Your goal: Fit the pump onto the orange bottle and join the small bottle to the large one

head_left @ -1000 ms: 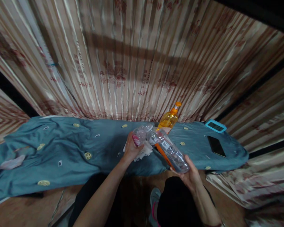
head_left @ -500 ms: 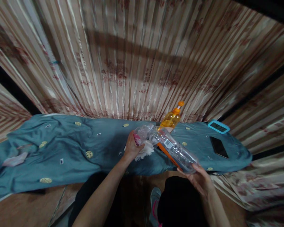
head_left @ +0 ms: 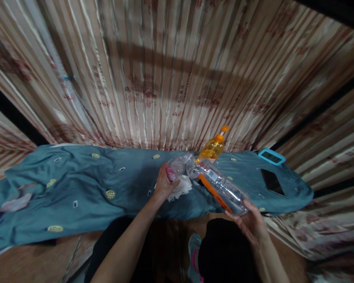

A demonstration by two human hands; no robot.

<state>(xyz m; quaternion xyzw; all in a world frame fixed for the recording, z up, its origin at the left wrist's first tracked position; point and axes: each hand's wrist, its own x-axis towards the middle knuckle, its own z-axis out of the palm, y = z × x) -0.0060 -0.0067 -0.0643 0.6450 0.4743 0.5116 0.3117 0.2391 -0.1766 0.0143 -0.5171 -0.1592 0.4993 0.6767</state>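
My left hand (head_left: 164, 184) is closed around a small clear plastic bottle (head_left: 181, 164) with a pink label. In my right hand (head_left: 250, 222) lies the base end of a larger clear plastic bottle (head_left: 224, 184), tilted, its neck toward the small bottle. The two necks meet or nearly meet; I cannot tell whether they touch. A long orange strip-like thing (head_left: 214, 191) shows along the near side of the large bottle; its kind and whether it lies on the cloth are unclear. Below the small bottle is a crumpled white tissue or cloth (head_left: 181, 188).
Behind the bottles stands an orange pump bottle (head_left: 212, 148). A blue-framed digital clock (head_left: 271, 156) and a black phone (head_left: 272, 182) lie at the right. A teal patterned cloth (head_left: 91, 177) covers the narrow surface, rumpled at left, with a pale pink piece (head_left: 16, 203). A striped curtain (head_left: 153, 78) hangs behind.
The large bottle has turned and shifted slightly to the right with my right hand, and more of the orange strip shows. My left hand keeps its hold almost in place.
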